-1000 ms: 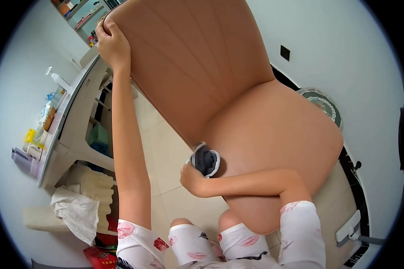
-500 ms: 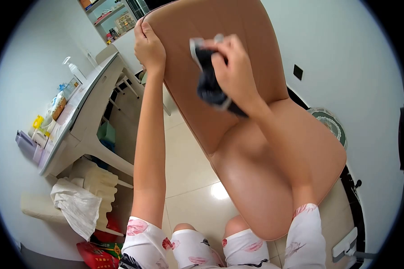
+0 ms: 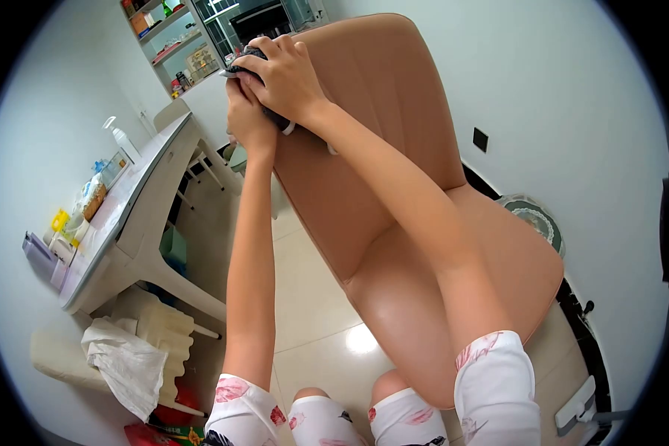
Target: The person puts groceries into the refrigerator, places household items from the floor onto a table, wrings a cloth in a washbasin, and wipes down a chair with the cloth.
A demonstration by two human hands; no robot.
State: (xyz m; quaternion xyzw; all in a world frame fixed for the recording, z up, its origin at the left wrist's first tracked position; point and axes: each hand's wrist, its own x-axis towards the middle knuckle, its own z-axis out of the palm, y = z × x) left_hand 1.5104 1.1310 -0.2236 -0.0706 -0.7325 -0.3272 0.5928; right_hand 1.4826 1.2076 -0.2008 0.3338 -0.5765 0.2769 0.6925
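A brown leather-look chair (image 3: 379,97) stands in front of me, its backrest tall and its seat toward my knees. My right hand (image 3: 286,78) presses a dark cloth with pale edging (image 3: 279,119) against the top left corner of the backrest, fingers bent over it. Just below, my left hand (image 3: 250,123) grips the backrest's left edge. Its fingertips are partly covered by the cloth and my right hand. Part of the cloth hangs beneath my right palm.
To the left, a long white table (image 3: 137,197) carries a pump bottle (image 3: 123,141) and several small items. A stool draped with a white cloth (image 3: 126,360) is near its front end. A round green mat (image 3: 531,215) leans by the right wall, and a flat mop head (image 3: 576,405) lies lower right.
My right hand has carried the dark cloth up and left, from in front of the backrest to its top left corner. My left hand keeps hold of the edge. The view has shifted slightly.
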